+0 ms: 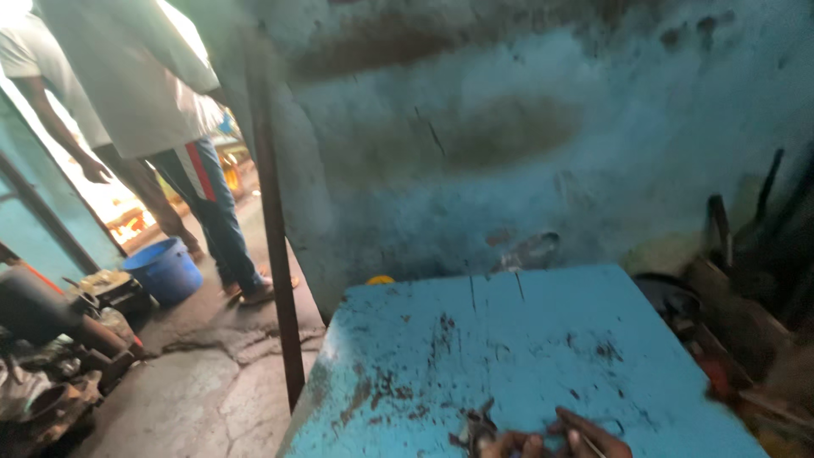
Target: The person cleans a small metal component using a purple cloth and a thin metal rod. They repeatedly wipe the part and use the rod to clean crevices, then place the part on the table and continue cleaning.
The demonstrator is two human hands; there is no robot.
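Only the fingertips of my hands show, at the bottom edge of the head view, over a worn blue table top [526,339]. My left hand [511,444] has its fingers curled beside a small dark metal piece [476,427] that rests on the table. My right hand [593,434] lies just to the right, with one finger stretched across the surface and a thin pale sliver next to it. Most of both hands is cut off by the frame, so their grip is hidden.
A rusty pole [275,229] stands by the table's left edge against a stained blue wall. Two people [170,110] stand at the bright doorway on the left, near a blue bucket [165,270]. Metal scrap [59,339] lies far left. Dark tools [738,288] lean at the right.
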